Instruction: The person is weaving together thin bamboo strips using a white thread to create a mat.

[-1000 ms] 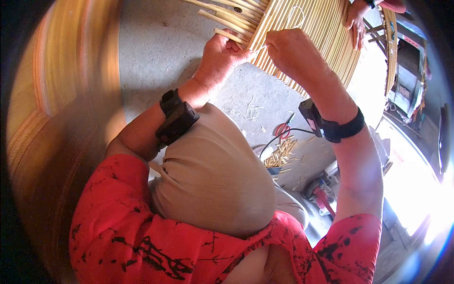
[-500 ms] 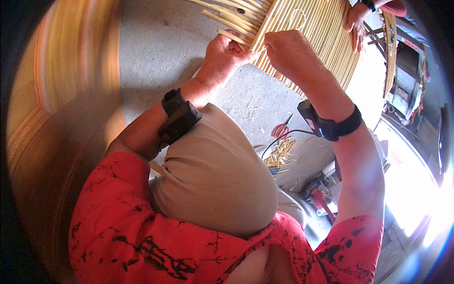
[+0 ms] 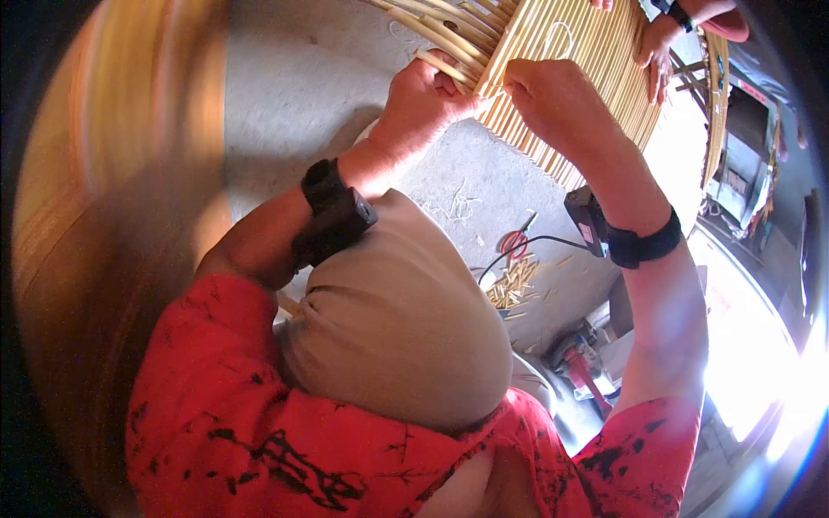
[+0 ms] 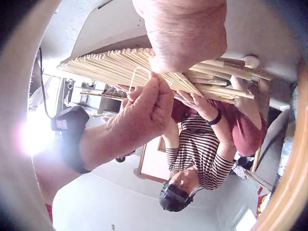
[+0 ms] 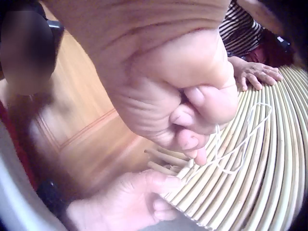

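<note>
Stick mat (image 3: 615, 62), another person's fingertips (image 3: 598, 3), newly visible

Your left hand (image 4: 185, 36) cropped by the left wrist view's upper edge, slatted mat (image 3: 604, 52) cut off along the head view's top

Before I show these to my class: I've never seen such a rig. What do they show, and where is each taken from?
There is no robot: a person in a red shirt works bare-handed. The head picture looks down from a camera on the head; the other two come from small black cameras strapped to the wrists. The left hand holds the edge of a mat of pale sticks. The right hand pinches white cord, part of which lies looped on the mat. Opposite, a second person in a striped top rests a hand on the sticks. On the floor lie red-handled scissors and short stick pieces.
</note>
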Demonstrator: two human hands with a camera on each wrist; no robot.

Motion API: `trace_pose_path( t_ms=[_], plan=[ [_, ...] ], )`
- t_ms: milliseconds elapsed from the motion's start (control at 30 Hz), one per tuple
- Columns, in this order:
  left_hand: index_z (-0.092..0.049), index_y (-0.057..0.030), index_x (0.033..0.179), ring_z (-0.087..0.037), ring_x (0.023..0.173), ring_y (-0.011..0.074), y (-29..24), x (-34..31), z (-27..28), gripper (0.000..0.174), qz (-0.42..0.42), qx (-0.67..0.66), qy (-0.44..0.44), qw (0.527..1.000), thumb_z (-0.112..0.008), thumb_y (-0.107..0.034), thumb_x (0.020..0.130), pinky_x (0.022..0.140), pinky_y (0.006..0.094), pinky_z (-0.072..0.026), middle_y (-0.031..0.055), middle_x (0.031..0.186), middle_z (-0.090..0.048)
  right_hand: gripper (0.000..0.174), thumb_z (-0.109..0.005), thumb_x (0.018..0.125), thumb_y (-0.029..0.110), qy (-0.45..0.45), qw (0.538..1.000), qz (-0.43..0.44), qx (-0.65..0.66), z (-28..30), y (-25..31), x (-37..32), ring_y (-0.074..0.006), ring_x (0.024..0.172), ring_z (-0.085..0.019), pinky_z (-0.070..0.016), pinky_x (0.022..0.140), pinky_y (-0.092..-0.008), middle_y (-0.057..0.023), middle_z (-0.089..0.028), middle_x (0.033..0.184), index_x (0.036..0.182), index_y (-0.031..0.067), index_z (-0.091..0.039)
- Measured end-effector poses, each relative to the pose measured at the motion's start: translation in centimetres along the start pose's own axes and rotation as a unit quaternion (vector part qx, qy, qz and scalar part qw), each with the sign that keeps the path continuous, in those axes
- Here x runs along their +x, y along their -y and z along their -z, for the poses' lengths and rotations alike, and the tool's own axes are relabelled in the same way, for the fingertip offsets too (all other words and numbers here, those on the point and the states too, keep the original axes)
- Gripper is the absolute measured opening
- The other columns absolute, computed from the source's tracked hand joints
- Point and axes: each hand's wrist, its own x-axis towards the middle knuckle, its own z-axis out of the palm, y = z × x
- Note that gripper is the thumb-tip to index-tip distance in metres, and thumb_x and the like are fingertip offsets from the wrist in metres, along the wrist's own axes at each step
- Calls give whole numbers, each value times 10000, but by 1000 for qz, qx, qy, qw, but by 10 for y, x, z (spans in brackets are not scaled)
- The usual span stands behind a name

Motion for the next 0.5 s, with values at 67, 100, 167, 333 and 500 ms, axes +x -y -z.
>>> trace_pose_path(
  t_ms=[67, 100, 167, 333, 500],
  plan=[
    [-562, -12, 925, -569, 700, 81, 4, 4, 3, 237, -5, 45, -1, 999, -673, -54, 720, 625, 214, -484, 33, 784, -602, 150, -505, 808, 138, -23, 1000, 7, -12, -1, 1, -1, -370, 617, -565, -445, 555, -438, -206, -538, 621, 734, 10, -531],
    [-562, -14, 925, -569, 696, 80, 5, 4, 3, 241, -6, 49, -5, 999, -676, -56, 717, 626, 214, -484, 33, 786, -603, 144, -509, 807, 138, -25, 1000, 9, -16, -2, 0, 0, -369, 614, -565, -445, 553, -438, -206, -538, 622, 740, 14, -533],
    [-562, -16, 924, -569, 692, 80, 6, 2, 4, 245, -3, 51, -11, 999, -680, -58, 714, 627, 213, -484, 32, 787, -604, 138, -513, 807, 138, -22, 1000, 10, -18, -5, 2, 0, -368, 611, -565, -446, 551, -437, -205, -538, 623, 745, 17, -535],
    [-562, -18, 930, -569, 694, 77, 1, -2, 0, 240, 8, 39, -30, 999, -672, -54, 720, 633, 208, -483, 34, 791, -606, 106, -522, 792, 109, -26, 999, -10, -25, -7, 6, 0, -364, 612, -574, -459, 558, -429, -199, -545, 622, 741, 19, -543],
    [-559, -19, 956, -562, 712, 77, -1, -1, 0, 252, 4, 19, -13, 1000, -663, -55, 730, 652, 210, -478, 33, 813, -605, 100, -529, 786, 100, -26, 999, 8, -42, -8, 6, 5, -356, 625, -585, -466, 565, -423, -199, -553, 625, 745, 13, -556]
  ],
)
